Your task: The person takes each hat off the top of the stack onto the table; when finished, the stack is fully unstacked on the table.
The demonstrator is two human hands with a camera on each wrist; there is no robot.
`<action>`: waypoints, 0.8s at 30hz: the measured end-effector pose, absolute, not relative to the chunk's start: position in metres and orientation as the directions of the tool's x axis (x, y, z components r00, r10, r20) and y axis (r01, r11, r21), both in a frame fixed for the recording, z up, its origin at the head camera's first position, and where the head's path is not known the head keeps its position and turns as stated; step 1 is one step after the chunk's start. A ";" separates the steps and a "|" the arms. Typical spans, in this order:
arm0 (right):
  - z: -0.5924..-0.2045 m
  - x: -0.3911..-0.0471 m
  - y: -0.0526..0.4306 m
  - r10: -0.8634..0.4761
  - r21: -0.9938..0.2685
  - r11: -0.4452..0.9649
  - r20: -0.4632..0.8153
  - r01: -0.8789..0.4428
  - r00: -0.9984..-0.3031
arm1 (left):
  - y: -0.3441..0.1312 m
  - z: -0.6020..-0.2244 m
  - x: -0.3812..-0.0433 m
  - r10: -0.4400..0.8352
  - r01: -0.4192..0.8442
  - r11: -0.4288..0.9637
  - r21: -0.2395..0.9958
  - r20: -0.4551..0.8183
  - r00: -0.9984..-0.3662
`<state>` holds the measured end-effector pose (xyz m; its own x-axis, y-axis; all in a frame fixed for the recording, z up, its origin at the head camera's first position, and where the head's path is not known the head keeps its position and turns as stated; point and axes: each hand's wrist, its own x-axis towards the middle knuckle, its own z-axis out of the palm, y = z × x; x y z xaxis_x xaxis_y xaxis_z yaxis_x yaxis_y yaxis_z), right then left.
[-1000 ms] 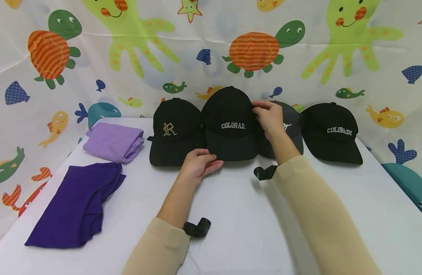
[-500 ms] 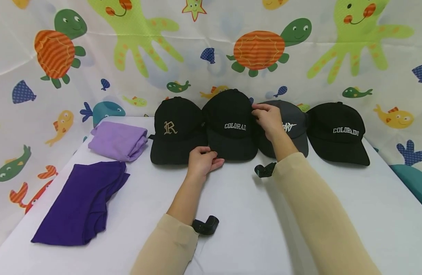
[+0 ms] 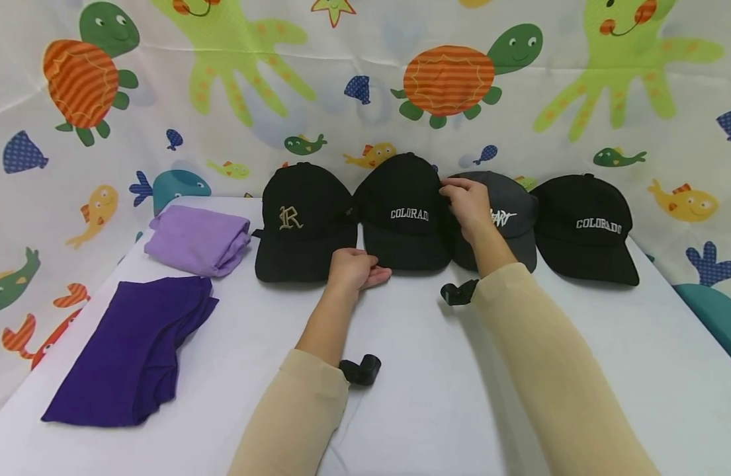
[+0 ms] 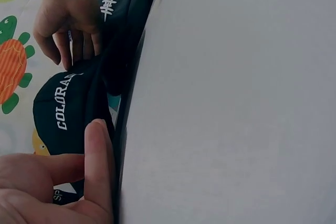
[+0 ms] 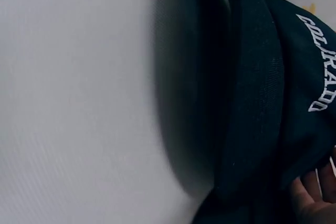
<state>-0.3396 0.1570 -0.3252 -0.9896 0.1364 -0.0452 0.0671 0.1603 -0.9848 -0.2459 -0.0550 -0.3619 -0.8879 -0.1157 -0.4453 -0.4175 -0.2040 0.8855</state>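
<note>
A black COLORADO baseball cap (image 3: 403, 221) stands in the middle of a row of caps, brim toward me. My left hand (image 3: 356, 270) pinches the left front corner of its brim between thumb and fingers. On the other side, my right hand (image 3: 468, 205) holds the right side of the crown with curled fingers. The left wrist view shows the left fingers (image 4: 97, 161) at the brim and the right hand (image 4: 71, 22) over the crown. Right beside it, a dark grey cap (image 3: 511, 221) with white script is partly hidden behind my right hand.
A black cap (image 3: 305, 221) with a gold R stands to the left, another black COLORADO cap (image 3: 585, 231) at the right end. Folded lilac cloth (image 3: 195, 239) and dark purple cloth (image 3: 127, 357) lie on the left of the white table (image 3: 425, 410). A sea-animal curtain (image 3: 365, 59) hangs behind.
The held cap has shifted slightly right, its crown a little lower, and a narrow gap now shows between its brim and the R cap. Both hands keep their places on it.
</note>
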 end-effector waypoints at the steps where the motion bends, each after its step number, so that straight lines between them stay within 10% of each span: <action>1: -0.325 -0.340 0.156 0.135 -0.986 0.156 -0.042 0.063 -0.990 | -0.056 -0.361 -0.246 -0.114 -0.418 -0.205 0.885 -0.445 -0.888; 24: -0.334 -0.335 0.153 0.040 -0.974 0.226 -0.001 0.010 -0.999 | -0.065 -0.358 -0.237 -0.267 -0.289 0.322 0.901 -0.206 -0.941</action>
